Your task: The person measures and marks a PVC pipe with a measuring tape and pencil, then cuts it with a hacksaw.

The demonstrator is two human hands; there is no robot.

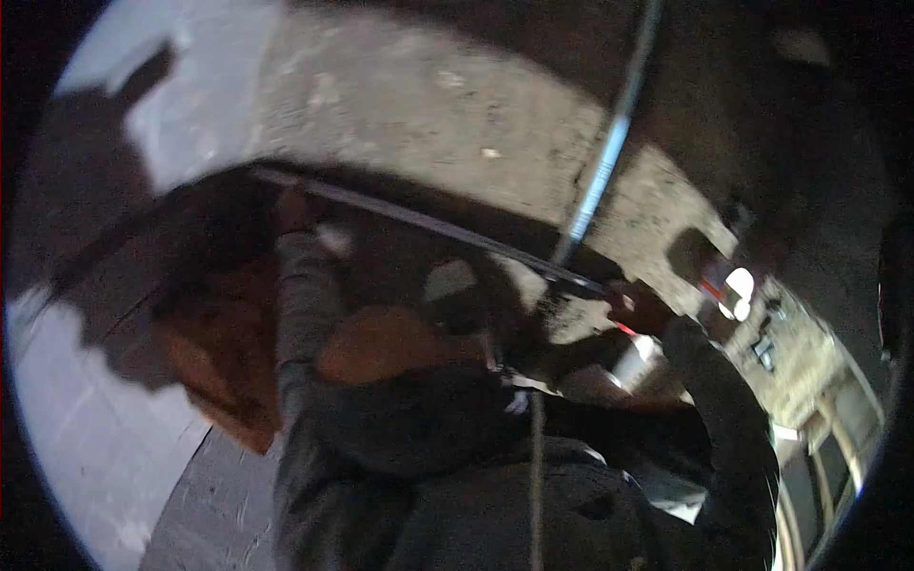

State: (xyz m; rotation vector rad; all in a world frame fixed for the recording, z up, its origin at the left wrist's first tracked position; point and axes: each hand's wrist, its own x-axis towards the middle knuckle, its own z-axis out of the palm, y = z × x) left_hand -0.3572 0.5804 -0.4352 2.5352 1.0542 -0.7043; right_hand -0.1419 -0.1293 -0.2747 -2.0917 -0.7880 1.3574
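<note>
A long, thin, straight strip [419,219] runs between my hands across the dim scene. Its kind does not show. Near its left end, my left hand [292,207], beyond a grey sleeve, is closed round it. At the other end my right hand [647,309], in shadow, grips the strip. Just below that hand is a white cylindrical container [636,364] with a red piece at its top. A blue pipe or hose [598,181] slants down to the strip near my right hand.
Rough, pale ground [409,105] lies beyond the strip, partly under dark shadows. A brown, rounded thing [381,344] sits below the strip. Brown material [224,362] lies at left. Small dark items [764,347] and pale curved pipes [833,438] are at right.
</note>
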